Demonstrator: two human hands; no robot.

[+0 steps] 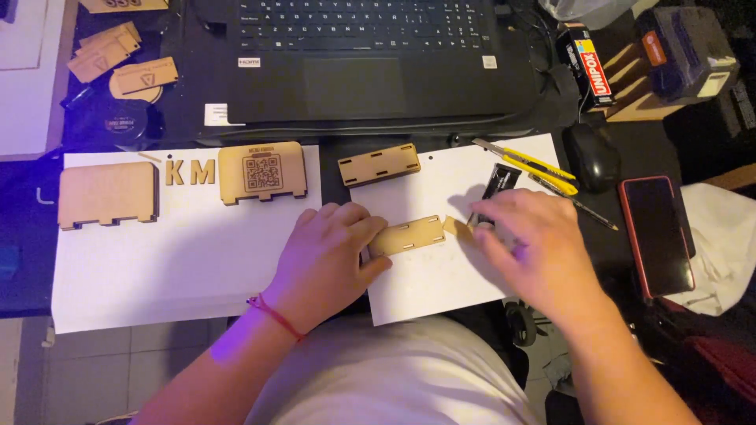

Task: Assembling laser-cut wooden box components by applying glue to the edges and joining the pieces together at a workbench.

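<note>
On white paper (441,291) below the laptop (370,63), I watch the slotted wooden strip (407,234) pinned by my left hand (331,256); my right hand (531,244) grasps a small wooden tab (457,228) at its end. Best kept flat, I judge.

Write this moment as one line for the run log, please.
left hand: holds slotted wooden strip on white sheet | right hand: at strip's right end, item in fingers unclear | second slotted strip: lies apart
</note>
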